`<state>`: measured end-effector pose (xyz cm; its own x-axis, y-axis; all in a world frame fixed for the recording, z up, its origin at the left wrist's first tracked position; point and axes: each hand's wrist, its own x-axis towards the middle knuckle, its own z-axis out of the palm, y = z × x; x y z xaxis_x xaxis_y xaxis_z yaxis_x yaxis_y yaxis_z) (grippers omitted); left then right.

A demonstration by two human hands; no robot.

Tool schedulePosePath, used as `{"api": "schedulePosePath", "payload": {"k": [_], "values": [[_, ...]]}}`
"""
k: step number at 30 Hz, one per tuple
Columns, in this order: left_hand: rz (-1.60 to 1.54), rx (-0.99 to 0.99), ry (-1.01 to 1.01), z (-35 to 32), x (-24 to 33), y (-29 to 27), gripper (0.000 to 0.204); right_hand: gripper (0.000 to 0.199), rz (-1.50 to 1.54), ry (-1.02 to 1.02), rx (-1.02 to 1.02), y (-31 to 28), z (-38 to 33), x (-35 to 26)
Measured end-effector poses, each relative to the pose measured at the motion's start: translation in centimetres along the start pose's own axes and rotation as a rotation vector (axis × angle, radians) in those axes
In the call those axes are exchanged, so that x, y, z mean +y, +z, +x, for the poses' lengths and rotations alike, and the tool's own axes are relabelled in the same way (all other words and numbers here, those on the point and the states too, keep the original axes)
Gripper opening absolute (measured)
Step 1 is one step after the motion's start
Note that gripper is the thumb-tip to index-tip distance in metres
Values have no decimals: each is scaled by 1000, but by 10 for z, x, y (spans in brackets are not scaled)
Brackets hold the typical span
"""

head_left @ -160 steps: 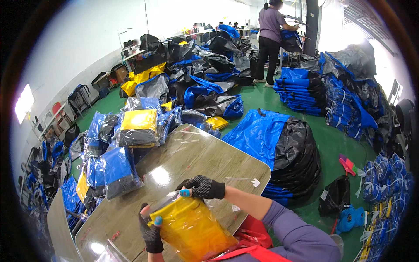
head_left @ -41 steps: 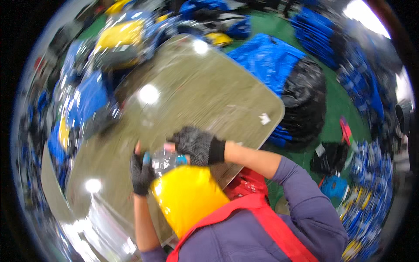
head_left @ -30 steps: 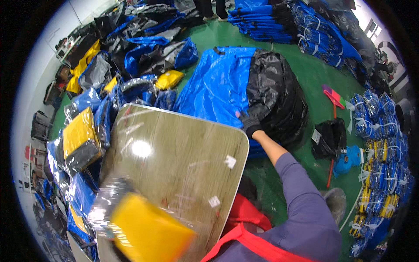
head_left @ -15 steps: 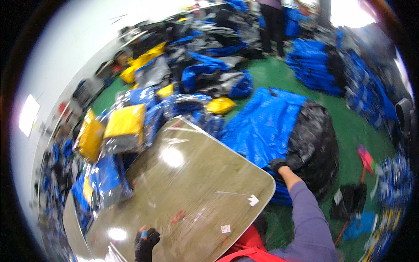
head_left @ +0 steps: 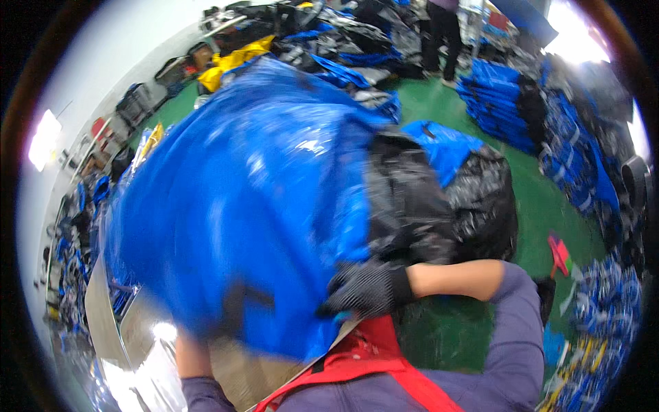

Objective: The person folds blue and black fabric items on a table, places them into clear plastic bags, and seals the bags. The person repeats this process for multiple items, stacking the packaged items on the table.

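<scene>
A large blue-and-black fabric cover (head_left: 274,185) is spread in the air over the table, its blue part billowing to the left and blurred by motion. My right hand (head_left: 367,292), in a dark dotted glove, is closed on the near edge of the cover. My left forearm reaches up at the lower left, and the left hand itself is hidden behind the blue fabric. Only the near and left parts of the glossy table (head_left: 247,367) show beneath it. Right behind the cover, on the floor, sits a pile of similar blue-and-black covers (head_left: 484,196).
A stack of folded blue covers (head_left: 491,103) stands farther back on the green floor. Bundled blue packs (head_left: 607,302) line the right side. A pink-headed tool (head_left: 559,254) is at the right. Another person (head_left: 443,38) stands at the far end among heaped covers.
My right hand has drawn a cover from the pile leftward and up over the table, hiding most of the tabletop and the yellow packs. My left hand has gone behind the fabric.
</scene>
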<state>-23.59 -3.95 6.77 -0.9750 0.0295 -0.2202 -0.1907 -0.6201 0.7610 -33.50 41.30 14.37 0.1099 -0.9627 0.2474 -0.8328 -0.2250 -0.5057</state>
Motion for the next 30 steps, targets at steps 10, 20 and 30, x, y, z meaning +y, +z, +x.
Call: {"api": "schedulePosePath", "payload": {"k": [10, 20, 30], "values": [[818, 278, 185, -99, 131, -23, 50, 32, -202, 364, 575, 3, 18, 39], [1557, 1132, 157, -213, 78, -153, 57, 44, -353, 1019, 380, 12, 54, 136], [1989, 1449, 495, -166, -3, -88, 57, 50, -349, 1130, 577, -32, 23, 141]]}}
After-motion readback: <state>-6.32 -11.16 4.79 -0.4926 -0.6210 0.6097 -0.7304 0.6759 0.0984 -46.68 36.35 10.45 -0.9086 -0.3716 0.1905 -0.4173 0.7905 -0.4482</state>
